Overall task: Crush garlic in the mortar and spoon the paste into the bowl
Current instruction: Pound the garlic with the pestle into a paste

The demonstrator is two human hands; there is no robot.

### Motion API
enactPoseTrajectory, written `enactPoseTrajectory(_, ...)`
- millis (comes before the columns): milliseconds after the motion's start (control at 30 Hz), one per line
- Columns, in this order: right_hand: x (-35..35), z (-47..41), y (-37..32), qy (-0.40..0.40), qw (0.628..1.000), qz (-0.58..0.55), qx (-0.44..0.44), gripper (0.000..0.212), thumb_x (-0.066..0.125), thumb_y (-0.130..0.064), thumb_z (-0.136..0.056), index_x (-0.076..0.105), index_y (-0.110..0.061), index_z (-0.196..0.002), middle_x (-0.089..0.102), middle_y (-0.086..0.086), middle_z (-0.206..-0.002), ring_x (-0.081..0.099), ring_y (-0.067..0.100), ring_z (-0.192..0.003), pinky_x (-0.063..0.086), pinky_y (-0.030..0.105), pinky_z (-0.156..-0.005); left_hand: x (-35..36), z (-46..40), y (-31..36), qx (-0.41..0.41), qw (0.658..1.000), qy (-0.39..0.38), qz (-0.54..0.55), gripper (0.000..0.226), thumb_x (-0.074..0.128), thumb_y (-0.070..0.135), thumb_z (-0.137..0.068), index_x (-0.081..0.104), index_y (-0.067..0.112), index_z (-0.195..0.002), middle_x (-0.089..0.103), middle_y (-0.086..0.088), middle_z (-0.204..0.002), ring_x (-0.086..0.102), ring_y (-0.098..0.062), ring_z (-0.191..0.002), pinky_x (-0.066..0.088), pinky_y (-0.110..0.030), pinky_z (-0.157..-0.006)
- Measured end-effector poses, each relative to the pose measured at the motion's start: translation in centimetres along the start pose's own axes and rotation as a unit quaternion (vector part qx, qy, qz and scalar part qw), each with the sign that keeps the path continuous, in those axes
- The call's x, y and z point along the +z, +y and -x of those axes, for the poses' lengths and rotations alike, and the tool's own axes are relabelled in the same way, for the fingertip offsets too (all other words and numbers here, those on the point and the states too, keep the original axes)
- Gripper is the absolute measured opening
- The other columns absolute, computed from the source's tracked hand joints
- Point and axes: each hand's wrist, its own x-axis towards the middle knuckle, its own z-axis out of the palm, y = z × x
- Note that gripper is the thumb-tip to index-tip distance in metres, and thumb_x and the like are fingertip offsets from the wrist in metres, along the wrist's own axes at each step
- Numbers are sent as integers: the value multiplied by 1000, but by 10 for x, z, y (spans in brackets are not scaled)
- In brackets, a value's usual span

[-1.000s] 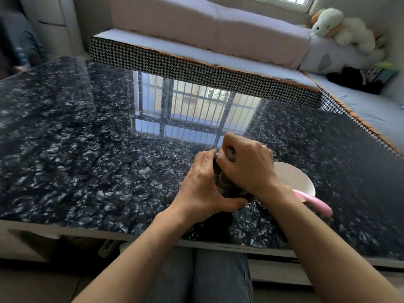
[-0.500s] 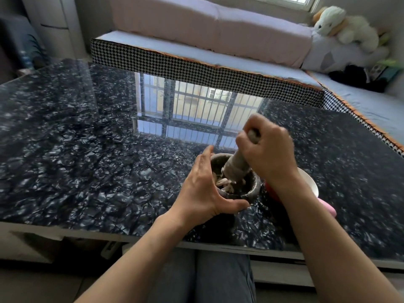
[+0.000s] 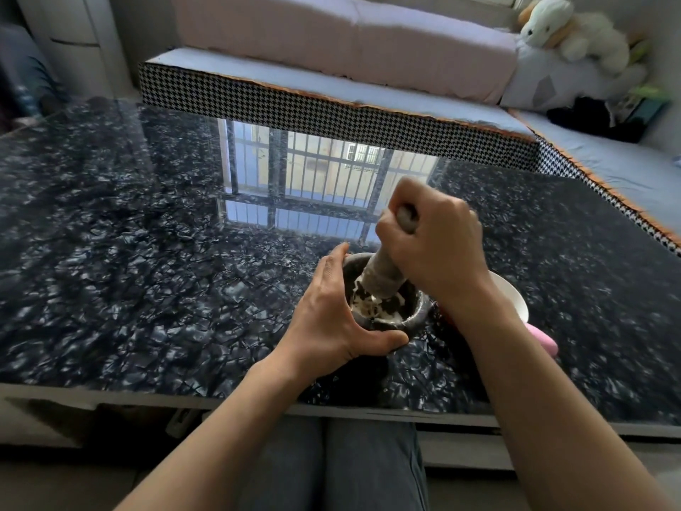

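Dark stone mortar (image 3: 400,307) sits on the glossy black marbled table (image 3: 147,271), near its front edge, centre-right in the head view. Inside: pale garlic (image 3: 372,307), broken into coarse bits and smeared on the wall, not yet an even paste. Pestle (image 3: 383,272) is back down, its head in the garlic, shaft leaning toward 1 o'clock; half a second ago its head was lifted higher above the pieces, and a second ago both hands were bunched low over the bowl of the mortar. So one more pounding stroke has just landed. Right hand (image 3: 436,245): grip closed in a fist around the pestle's top. Left hand (image 3: 331,311): grip curled round the mortar's outer wall at 9 o'clock, thumb along the near side, steadying it. White bowl (image 3: 510,296) stands just beside the mortar at 3 o'clock, partly behind the right wrist; pink handle (image 3: 541,339), probably the spoon, at 4 o'clock. Judgement: crushing phase continues; spooning not yet begun.
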Motion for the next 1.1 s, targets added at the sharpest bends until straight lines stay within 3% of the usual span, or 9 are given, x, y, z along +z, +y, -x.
enactPoseTrajectory(100, 20, 12, 0, -40, 999, 11, -19, 14, 59, -20, -80, 50, -16, -71, 44, -6, -57, 45, 21, -56, 28, 27, -52, 0, -1, 1, 1, 1000, -3, -4, 125, 84, 46, -48, 13, 13, -145, 31, 2, -143, 30, -1, -124, 24, -11, -98)
enactPoseTrajectory(200, 23, 10, 5, -70, 997, 19, -6, 13, 58, -22, -79, 51, -14, -72, 42, -7, -56, 45, 22, -58, 30, 29, -57, 0, -1, 2, 0, 1000, -4, -8, 124, 84, 45, -48, 13, 13, -145, 30, 1, -143, 30, -2, -124, 24, -13, -99)
enactPoseTrajectory(367, 3, -3, 8, 20, 999, -43, 17, 16, 60, -16, -79, 48, -19, -69, 43, -14, -53, 42, 3, -50, 30, 24, -54, 0, 0, -1, 0, 1000, -4, -1, 125, 84, 45, -48, 12, 14, -145, 30, 0, -143, 30, -5, -127, 24, -16, -101)
enactPoseTrajectory(567, 22, 12, 2, -92, 995, 28, -5, 17, 56, -22, -79, 44, -20, -69, 38, -10, -52, 44, 22, -57, 28, 29, -57, 0, 0, 0, 3, 1000, -3, -3, 124, 84, 43, -49, 13, 13, -145, 29, 1, -143, 29, -5, -128, 24, -15, -101)
enactPoseTrajectory(733, 0, -8, 6, 9, 1000, -24, 5, 13, 59, -19, -79, 50, -20, -69, 45, -10, -54, 49, 19, -55, 40, 30, -59, 0, -1, 1, 4, 1000, -4, -5, 124, 85, 44, -48, 13, 14, -145, 30, 1, -142, 29, -1, -121, 25, -18, -102)
enactPoseTrajectory(833, 14, 5, -2, -42, 999, 15, -14, 16, 59, -20, -79, 46, -21, -69, 40, -10, -54, 42, 18, -52, 28, 27, -55, -1, -1, 1, 2, 1000, -6, -4, 126, 85, 47, -46, 15, 14, -145, 31, 2, -142, 30, -3, -124, 30, -24, -105)
enactPoseTrajectory(933, 25, 13, -4, -93, 994, 42, -31, 15, 58, -23, -79, 46, -19, -70, 45, -6, -58, 44, 22, -58, 27, 29, -56, 0, -1, 1, 0, 1000, -7, -1, 123, 84, 47, -47, 17, 14, -144, 32, 1, -142, 31, -8, -129, 30, -27, -108)
enactPoseTrajectory(1100, 4, -4, 0, -4, 1000, 10, -7, 12, 59, -19, -77, 51, -16, -70, 45, -5, -55, 46, 21, -55, 29, 28, -56, 0, 0, 1, 2, 1000, -3, -9, 125, 84, 46, -48, 13, 13, -145, 30, 0, -143, 29, -8, -129, 24, -18, -103)
